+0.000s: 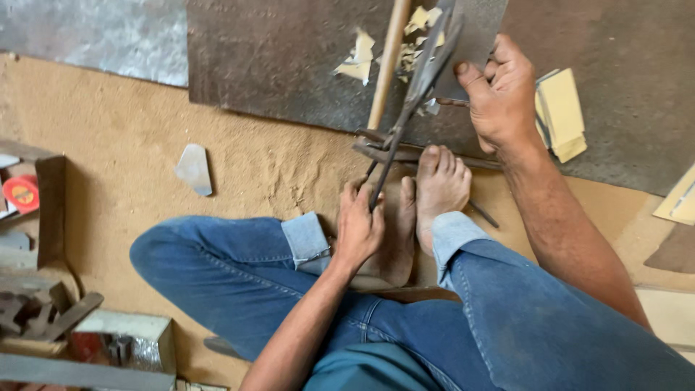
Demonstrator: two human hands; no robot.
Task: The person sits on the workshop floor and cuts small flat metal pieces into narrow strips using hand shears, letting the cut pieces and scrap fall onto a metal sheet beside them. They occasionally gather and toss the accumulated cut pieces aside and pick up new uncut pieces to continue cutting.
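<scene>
- The person sits on a sandy floor point(137, 137) in blue jeans, bare feet point(427, 195) pressed against the lower arm of large metal shears point(413, 94).
- The left hand point(358, 228) curls shut round the lower end of the shears' handle, just at 9 o'clock of the feet — fingers wrapped together on the dark bar.
- The right hand point(499, 94), at 2 o'clock of the feet, holds a grey metal sheet point(470, 36) by its edge, thumb up on top and fingers closed on it, feeding it to the blades.
- A wooden stick point(387, 65) stands just at 9 o'clock of the blades, with pale offcuts point(358, 58) scattered on the rusty plate point(275, 58) beneath.
- Yellow cut pieces point(561, 112) lie stacked at 3 o'clock of the right hand.
- A grey scrap point(194, 169) rests well apart at 9 o'clock — beyond it, a wooden box point(51, 210) with a red roll point(22, 192) and blocks point(43, 311) of tools.
</scene>
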